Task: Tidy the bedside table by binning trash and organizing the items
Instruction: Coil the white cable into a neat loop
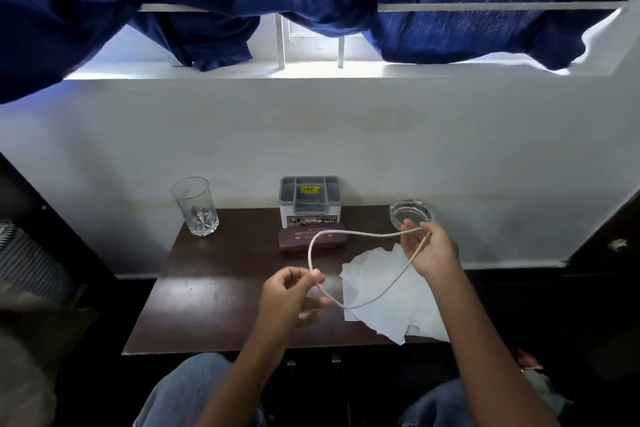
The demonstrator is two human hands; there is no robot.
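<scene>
Cord: a pale cord (381, 235) hangs in one open loop above the middle of the bedside table (214, 305), stretched between both hands and touching nothing else.
Left hand: the left hand (291, 291) pinches the near bend of the loop between thumb and fingertips.
Right hand: the right hand (431, 250) grasps the far part of the cord, with two strands passing through its fingers.
Step in hand: the cord looks partway through being gathered into a coil (only one loose turn so far, by my reading).
Done, as far as it shows: a glass (195, 206), a grey box with compartments (309, 199) and an ashtray (410, 213) stand along the back edge by the wall. A dark red case (301, 241) lies just in front of the box.
Left to do: a loose heap of white paper (381, 322) sprawls over the right front of the table and juts past its edge. It is probably the trash to bin. The cord also needs finishing and a place.
Hidden: no bin is in view. The ends of the cord are lost inside the right hand, so I cannot tell what kind of cord it is.
Hard to make out: the print on the case and the labels on the box are blurred. What lies in the box compartments and at the bottom of the glass is unclear.
</scene>
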